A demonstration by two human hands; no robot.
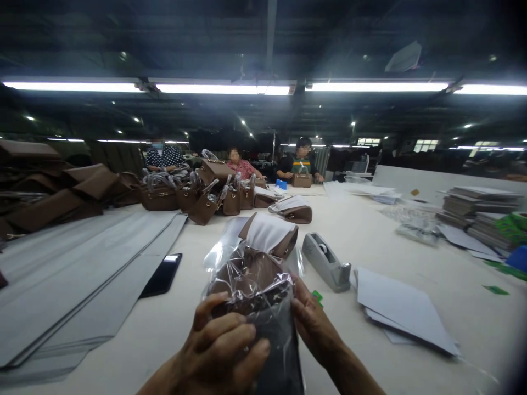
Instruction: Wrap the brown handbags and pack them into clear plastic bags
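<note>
A clear plastic bag is right in front of me, with a dark flat-sided item inside it and brown material showing at its far end. Its exact kind is hidden by glare and folds. My left hand lies across the near left side, fingers curled onto the plastic. On the right edge, my right hand grips the plastic between thumb and fingers. Just beyond lies a brown handbag with a white sheet over it. To the right of that stands a grey tape dispenser.
White sheets lie at right, near stacked boards. A phone rests beside long grey sheets at left. Several brown handbags and a brown pile stand beyond. Co-workers sit across the table.
</note>
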